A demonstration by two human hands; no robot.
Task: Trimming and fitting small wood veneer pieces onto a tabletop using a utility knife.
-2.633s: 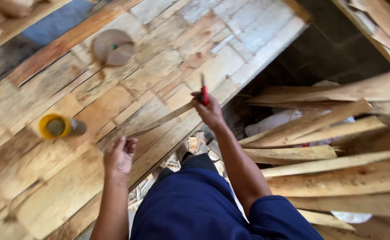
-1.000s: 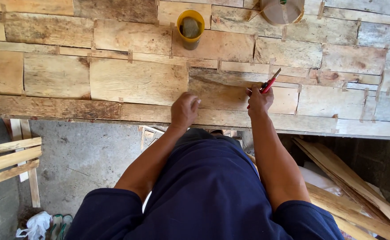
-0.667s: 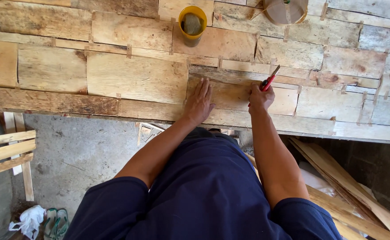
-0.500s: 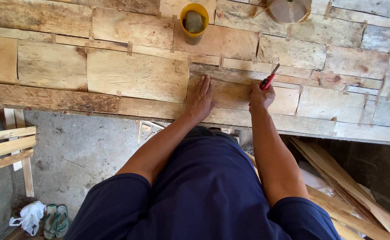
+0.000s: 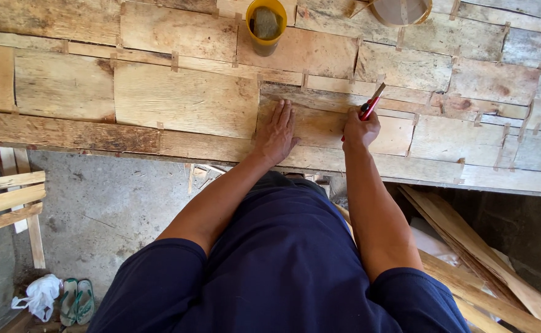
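Head view, left hand (image 5: 276, 131) flat on veneer (image 5: 319, 126), right hand (image 5: 360, 131) gripping maybe cutter (image 5: 371, 103)

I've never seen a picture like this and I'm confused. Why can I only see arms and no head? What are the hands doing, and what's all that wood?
The camera sits on the person's head and looks down, so you see what they see: their own dark blue shirt and two bare arms reaching out to a work surface made of many flat wooden pieces joined side by side.

The left hand lies flat, fingers spread, pressing on one wooden piece. The right hand is closed around a thin red tool whose tip points at the wood; I can't tell just what kind of tool it is.

Further back stands a yellow cup and a round tan thing, partly cut off. Below is a grey floor, with sandals and loose wooden slats.
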